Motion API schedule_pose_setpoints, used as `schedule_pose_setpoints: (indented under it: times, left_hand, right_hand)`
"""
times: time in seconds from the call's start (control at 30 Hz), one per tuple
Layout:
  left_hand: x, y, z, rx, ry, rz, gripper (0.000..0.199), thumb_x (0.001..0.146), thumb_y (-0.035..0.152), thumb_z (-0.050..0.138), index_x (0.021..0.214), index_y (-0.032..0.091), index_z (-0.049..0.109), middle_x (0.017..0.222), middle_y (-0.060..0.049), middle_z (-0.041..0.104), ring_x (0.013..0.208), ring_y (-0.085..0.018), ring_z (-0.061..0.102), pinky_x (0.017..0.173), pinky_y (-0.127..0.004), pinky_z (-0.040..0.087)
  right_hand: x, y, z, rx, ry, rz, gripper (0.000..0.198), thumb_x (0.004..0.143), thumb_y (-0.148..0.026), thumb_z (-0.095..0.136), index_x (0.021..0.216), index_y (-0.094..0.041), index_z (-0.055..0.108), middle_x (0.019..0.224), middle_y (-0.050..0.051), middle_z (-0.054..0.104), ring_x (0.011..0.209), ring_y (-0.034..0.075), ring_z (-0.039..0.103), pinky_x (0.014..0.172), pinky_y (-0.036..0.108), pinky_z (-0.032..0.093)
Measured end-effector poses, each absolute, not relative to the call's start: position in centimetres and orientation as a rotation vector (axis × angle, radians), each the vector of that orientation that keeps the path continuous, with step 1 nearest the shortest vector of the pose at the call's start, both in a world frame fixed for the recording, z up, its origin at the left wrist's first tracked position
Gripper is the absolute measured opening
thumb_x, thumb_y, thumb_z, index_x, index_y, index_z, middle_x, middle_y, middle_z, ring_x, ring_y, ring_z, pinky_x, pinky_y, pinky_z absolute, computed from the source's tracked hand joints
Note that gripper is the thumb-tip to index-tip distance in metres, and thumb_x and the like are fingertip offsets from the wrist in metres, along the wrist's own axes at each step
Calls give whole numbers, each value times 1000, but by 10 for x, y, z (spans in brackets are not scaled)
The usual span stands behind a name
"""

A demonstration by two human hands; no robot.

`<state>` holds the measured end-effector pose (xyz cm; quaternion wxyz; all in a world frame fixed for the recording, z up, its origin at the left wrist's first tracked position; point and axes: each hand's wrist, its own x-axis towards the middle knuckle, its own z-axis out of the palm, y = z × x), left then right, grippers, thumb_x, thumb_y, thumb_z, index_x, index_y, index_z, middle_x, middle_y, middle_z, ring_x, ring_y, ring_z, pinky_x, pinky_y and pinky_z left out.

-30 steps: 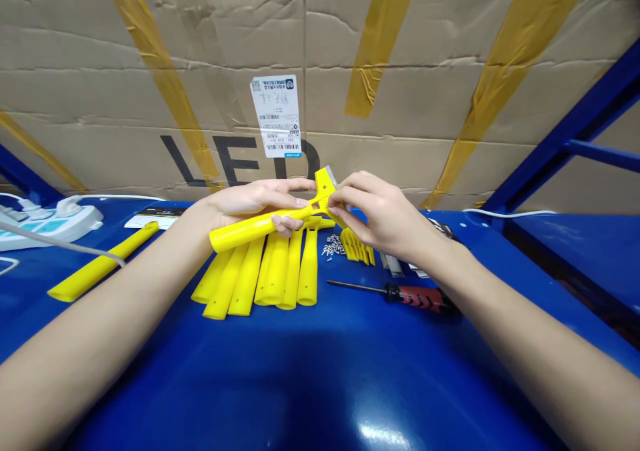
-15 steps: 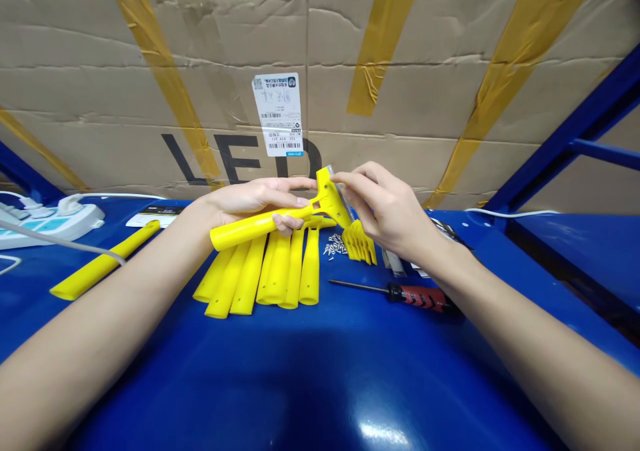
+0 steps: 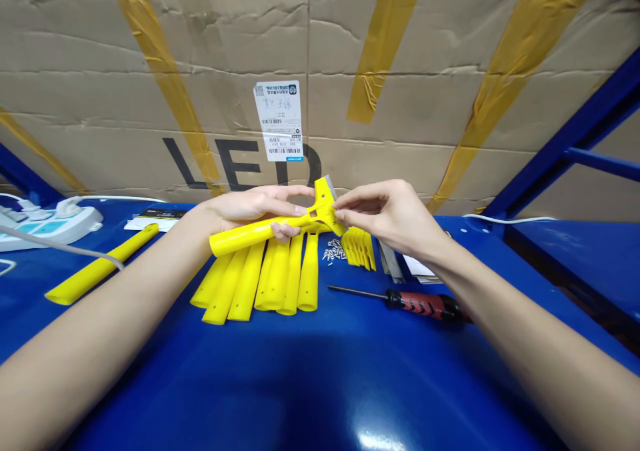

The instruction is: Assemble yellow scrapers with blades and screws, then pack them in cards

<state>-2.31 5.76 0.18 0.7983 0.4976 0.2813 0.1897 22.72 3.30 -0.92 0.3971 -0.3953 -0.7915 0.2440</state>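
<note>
My left hand [image 3: 245,205] is wrapped round a yellow scraper [image 3: 250,233], its handle pointing left and its wide head up and to the right. A metal blade [image 3: 331,185] shows along the head's outer edge. My right hand [image 3: 393,212] pinches the lower part of that head between thumb and fingers; the fingertips hide some of the blade. Several yellow handles [image 3: 273,284] lie side by side on the table below the scraper. Right of them are a small heap of screws [image 3: 333,250] and a row of yellow plastic head pieces [image 3: 359,247].
A screwdriver [image 3: 423,304] with a red and black grip lies on the blue table [image 3: 320,384]. Flat grey strips [image 3: 390,261] lie near my right wrist. At left are a single yellow handle [image 3: 103,264] and a white power strip [image 3: 55,227]. A cardboard box [image 3: 225,51] stands behind.
My right hand has shifted down along the scraper head, from its upper blade edge to the lower part. The left hand keeps its hold. The camera view has tilted slightly.
</note>
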Motion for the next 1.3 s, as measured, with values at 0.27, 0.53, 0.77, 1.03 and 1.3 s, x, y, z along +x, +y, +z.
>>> schedule_pose_setpoints:
  times: [0.27, 0.53, 0.77, 1.03, 1.3]
  left_hand:
    - [-27, 60, 1, 1055, 589, 419, 42, 90, 8, 67, 125, 24, 52, 72, -1, 62, 54, -8, 54, 54, -18, 41]
    - [-27, 60, 3, 1063, 585, 464, 50, 89, 6, 67, 135, 22, 53, 82, -4, 65, 55, -8, 54, 53, -19, 44]
    - [-26, 58, 3, 1075, 588, 444, 59, 91, 10, 66, 145, 25, 46, 77, -3, 63, 54, -8, 54, 54, -21, 44]
    - [-22, 54, 6, 1086, 543, 449, 47, 91, 7, 66, 134, 23, 56, 79, -2, 63, 56, -8, 56, 54, -20, 44]
    - [-27, 63, -1, 1040, 586, 453, 51, 89, 5, 66, 135, 23, 54, 89, -6, 68, 57, -7, 56, 55, -20, 46]
  right_hand:
    - [227, 36, -12, -1025, -2049, 766, 8, 83, -21, 72, 84, -17, 78, 80, 6, 79, 74, 20, 74, 68, 33, 58]
    - [228, 42, -21, -983, -2097, 585, 12, 84, -27, 71, 84, -17, 78, 82, 6, 77, 73, 18, 66, 68, 34, 51]
    - [230, 44, -22, -941, -2035, 606, 15, 79, -28, 78, 82, -16, 69, 77, 2, 67, 70, 14, 57, 67, 32, 46]
    - [243, 56, -26, -1017, -1918, 869, 51, 61, -45, 92, 91, -19, 59, 76, -2, 59, 67, 14, 54, 62, 31, 46]
    - [238, 50, -27, -1134, -1868, 912, 48, 71, -41, 86, 106, -19, 61, 75, -1, 65, 67, 15, 58, 61, 30, 44]
